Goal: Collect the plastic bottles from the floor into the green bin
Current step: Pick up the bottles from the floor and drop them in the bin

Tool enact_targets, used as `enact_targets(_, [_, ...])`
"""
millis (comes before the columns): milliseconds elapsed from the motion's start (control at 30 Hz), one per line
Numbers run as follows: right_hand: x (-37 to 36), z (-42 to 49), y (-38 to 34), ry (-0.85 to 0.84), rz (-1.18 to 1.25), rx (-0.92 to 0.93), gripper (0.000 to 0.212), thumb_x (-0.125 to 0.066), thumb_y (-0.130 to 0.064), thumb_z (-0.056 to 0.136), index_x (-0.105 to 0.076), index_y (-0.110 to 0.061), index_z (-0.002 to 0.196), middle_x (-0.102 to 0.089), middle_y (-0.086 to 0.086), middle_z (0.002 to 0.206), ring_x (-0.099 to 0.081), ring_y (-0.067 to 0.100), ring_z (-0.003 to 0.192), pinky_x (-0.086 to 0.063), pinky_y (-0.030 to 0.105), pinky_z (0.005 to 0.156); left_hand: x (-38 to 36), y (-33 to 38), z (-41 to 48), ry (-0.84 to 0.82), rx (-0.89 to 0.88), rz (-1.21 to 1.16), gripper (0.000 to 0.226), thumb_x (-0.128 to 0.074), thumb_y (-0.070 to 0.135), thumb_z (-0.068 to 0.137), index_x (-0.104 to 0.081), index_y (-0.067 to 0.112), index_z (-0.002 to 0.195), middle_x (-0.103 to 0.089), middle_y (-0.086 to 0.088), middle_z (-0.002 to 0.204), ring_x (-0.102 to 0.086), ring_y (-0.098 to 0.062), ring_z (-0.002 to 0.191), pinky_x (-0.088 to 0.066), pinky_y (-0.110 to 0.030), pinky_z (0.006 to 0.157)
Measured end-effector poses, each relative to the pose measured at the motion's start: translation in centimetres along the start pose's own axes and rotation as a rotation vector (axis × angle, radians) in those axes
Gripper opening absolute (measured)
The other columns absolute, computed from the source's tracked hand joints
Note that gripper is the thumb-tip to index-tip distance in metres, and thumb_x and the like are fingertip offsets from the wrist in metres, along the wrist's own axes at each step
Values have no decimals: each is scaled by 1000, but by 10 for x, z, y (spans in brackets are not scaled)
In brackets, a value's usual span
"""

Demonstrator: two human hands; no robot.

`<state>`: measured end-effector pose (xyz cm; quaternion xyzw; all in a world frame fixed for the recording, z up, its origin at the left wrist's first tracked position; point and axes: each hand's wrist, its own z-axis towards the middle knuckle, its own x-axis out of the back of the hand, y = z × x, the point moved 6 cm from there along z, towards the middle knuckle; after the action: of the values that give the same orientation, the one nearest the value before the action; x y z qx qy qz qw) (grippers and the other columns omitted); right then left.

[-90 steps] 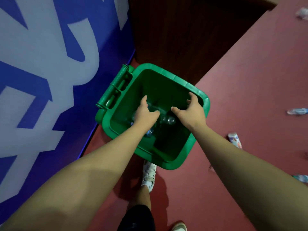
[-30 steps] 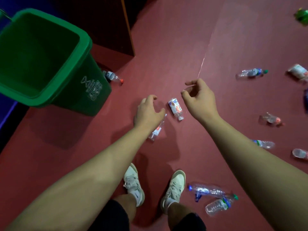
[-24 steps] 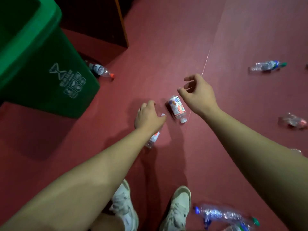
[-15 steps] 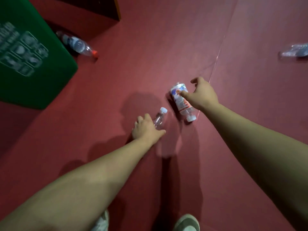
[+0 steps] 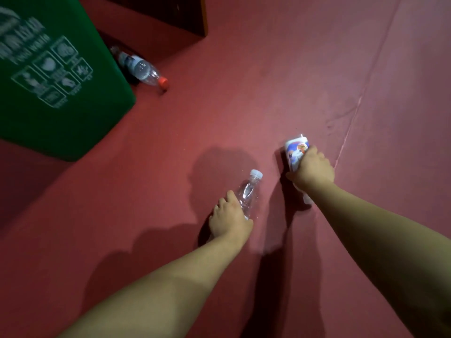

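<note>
My left hand point(image 5: 229, 220) is closed around the lower half of a clear bottle with a white cap point(image 5: 249, 189) that lies on the red floor. To its right, my right hand point(image 5: 311, 170) grips a bottle with a colourful printed label point(image 5: 295, 150); its neck end pokes out below my wrist. The green bin point(image 5: 56, 93) stands at the upper left, showing only its side wall with white symbols. Another clear bottle with a red cap point(image 5: 141, 69) lies just right of the bin.
A dark wooden panel point(image 5: 185, 13) stands at the top behind the bin. A thin seam point(image 5: 351, 123) runs diagonally across the red floor to the right of my right hand.
I have bent lower toward the floor. Both hands went from hovering open over the two bottles to closing around them; my right hand now wraps the labelled bottle fully.
</note>
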<state>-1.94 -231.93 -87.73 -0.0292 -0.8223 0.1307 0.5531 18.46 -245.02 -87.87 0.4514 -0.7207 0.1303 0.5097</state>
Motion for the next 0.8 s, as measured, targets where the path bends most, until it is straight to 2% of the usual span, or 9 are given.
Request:
enact_targets(133, [24,-18,-30,-33,164,69,85,-87,-35,59,-35,-11,123,-60,11,115,-62,35,102,-41,36,73,47,2,8,42,4,-36,58,-73,32,73,-39,18,118,-55,-7,120,-54,-29,114,-46,-36,86])
enact_targets(233, [80,-57,-75,16,281,256,81,-77,-20,64,-33,-10,131,-60,9,114,-60,35,101,-40,33,73,115,14,-10,80,5,-79,60,-73,31,73,-39,18,121,-54,-8,121,-53,-31,114,-45,-37,87])
enact_targets(333, [166,-113,-122,72,296,447,71,-70,-17,62,-45,-14,128,-59,4,111,-50,30,107,-42,33,79,208,31,-51,91,19,-133,66,-74,37,72,-38,17,124,-54,-9,123,-53,-32,115,-45,-37,86])
enact_targets(400, [237,-156,-156,115,321,552,68,-67,-14,60,-49,-23,125,-57,-10,111,-41,26,109,-39,35,85,285,43,-84,107,31,-179,69,-75,39,71,-37,17,124,-54,-9,122,-54,-33,115,-45,-37,85])
enact_targets(500, [358,-221,-207,175,366,668,75,-66,-3,64,-43,-41,124,-47,-34,118,-29,16,105,-26,33,90,415,61,-138,171,40,-246,64,-72,35,69,-38,18,120,-55,-9,117,-55,-34,111,-45,-38,80])
enact_targets(567, [438,-262,-243,220,393,752,79,-68,2,66,-42,-40,127,-45,-30,132,-30,18,107,-32,38,96,502,68,-175,209,53,-314,66,-72,36,67,-39,18,121,-57,-9,115,-57,-34,107,-48,-38,80])
enact_targets(633, [509,-304,-277,252,431,886,78,-72,6,67,-44,-33,129,-47,-11,144,-37,26,115,-36,39,104,583,74,-210,235,52,-406,69,-74,42,65,-41,20,122,-60,-7,113,-60,-33,104,-52,-41,81])
enact_targets(700, [574,-346,-311,253,441,1010,77,-76,7,68,-45,-28,130,-47,-2,147,-40,30,129,-40,39,106,660,76,-245,278,56,-447,69,-77,43,66,-42,22,122,-61,-5,114,-61,-32,104,-52,-41,82])
enact_targets(800, [652,-398,-358,302,400,1146,67,-77,-4,77,-44,-27,131,-48,0,147,-38,27,141,-44,39,107,755,63,-289,360,69,-483,69,-78,44,68,-41,22,122,-61,-4,115,-61,-30,103,-51,-41,85])
